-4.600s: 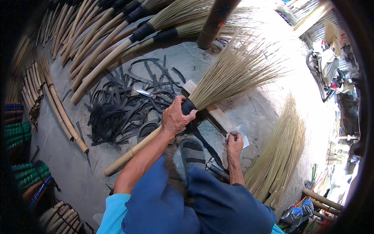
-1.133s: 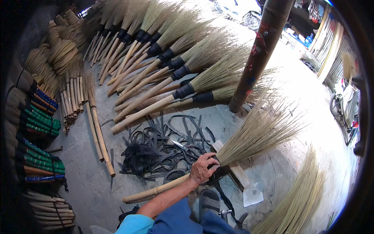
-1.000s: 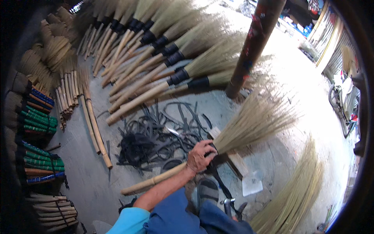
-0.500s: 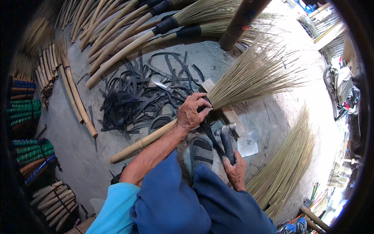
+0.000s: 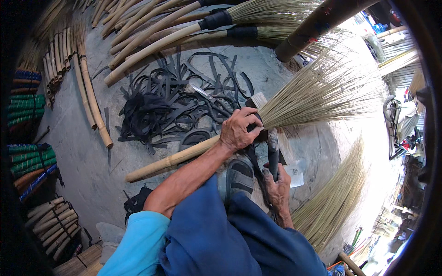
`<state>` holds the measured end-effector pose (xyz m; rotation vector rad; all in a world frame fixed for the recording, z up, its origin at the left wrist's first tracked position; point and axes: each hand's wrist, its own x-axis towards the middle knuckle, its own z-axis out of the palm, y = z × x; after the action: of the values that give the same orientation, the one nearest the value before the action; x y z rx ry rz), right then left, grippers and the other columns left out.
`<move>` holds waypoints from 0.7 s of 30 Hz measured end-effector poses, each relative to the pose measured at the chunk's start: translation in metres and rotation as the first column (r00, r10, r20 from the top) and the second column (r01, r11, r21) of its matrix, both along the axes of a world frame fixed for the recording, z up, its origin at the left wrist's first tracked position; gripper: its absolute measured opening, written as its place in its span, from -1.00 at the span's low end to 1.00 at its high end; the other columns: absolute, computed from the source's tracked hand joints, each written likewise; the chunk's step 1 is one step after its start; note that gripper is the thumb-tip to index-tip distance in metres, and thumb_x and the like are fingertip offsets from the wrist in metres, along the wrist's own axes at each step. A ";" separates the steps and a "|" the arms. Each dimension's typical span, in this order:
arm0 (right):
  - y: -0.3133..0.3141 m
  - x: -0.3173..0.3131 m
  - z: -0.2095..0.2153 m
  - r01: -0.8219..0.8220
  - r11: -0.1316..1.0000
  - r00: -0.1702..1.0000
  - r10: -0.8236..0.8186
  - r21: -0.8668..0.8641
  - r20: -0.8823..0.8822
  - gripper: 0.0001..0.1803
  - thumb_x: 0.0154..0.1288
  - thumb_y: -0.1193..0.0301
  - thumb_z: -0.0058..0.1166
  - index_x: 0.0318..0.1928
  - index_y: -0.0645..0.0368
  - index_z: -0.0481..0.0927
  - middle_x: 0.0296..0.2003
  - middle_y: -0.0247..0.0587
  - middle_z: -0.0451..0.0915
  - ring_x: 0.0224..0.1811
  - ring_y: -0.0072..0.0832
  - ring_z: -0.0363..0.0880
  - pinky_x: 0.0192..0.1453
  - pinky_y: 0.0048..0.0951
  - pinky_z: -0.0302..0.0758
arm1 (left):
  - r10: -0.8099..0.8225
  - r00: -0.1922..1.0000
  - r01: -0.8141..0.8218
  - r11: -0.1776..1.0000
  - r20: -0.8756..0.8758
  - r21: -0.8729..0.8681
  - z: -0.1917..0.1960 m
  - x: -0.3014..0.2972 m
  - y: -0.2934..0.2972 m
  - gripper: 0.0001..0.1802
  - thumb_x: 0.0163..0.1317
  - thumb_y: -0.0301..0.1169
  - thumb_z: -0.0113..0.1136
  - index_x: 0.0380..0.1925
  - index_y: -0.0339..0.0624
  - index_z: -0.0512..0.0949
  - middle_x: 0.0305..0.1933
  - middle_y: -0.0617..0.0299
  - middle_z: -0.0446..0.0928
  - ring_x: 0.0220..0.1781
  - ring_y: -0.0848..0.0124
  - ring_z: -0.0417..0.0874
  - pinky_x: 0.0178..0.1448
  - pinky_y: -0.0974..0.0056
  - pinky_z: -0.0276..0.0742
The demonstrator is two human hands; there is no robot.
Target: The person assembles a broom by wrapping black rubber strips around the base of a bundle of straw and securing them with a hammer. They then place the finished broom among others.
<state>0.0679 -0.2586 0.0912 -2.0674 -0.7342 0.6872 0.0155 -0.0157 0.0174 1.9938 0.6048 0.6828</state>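
A straw broom [image 5: 317, 94] with a pale bamboo handle [image 5: 175, 161] lies slantwise in front of me, bristles to the upper right. My left hand [image 5: 238, 131] is closed around its neck, fingers and thumb pressed at the black rubber binding. From there a black strip [image 5: 256, 161] hangs down toward my right wrist. My right hand [image 5: 278, 185] grips a hammer [image 5: 273, 156] by its dark handle, with the head up close to the binding. A wooden block [image 5: 287, 148] is under the broom's neck. My sandalled foot [image 5: 240, 177] is just below.
Tangled black rubber strips [image 5: 147, 112] lie left of the broom, with scissors [image 5: 202, 93] on them. Finished brooms [image 5: 184, 32] are stacked at the back beside a post [image 5: 306, 34]. Loose straw [image 5: 334, 198] lies to the right. Bundled bamboo handles [image 5: 55, 225] stand at far left.
My right hand has brought the hammer up closer to the broom's neck. My left hand keeps its hold on the binding. The whole view has shifted slightly.
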 end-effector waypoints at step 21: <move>0.020 0.004 -0.009 -0.002 1.000 0.994 0.005 -0.028 0.106 -0.62 0.72 0.17 0.20 0.21 0.25 0.61 -0.27 0.02 0.72 -0.24 -0.23 0.72 -0.08 -0.22 0.64 | 0.007 1.000 -0.006 1.000 -0.017 0.021 0.000 -0.001 0.001 -0.83 0.17 -0.30 0.60 -0.24 0.07 0.81 0.29 0.24 0.71 0.24 0.05 0.76 0.23 -0.03 0.76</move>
<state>0.0724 -0.2384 0.0819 -2.1418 -0.7916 0.5960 0.0148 -0.0143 0.0175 2.0198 0.6167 0.6796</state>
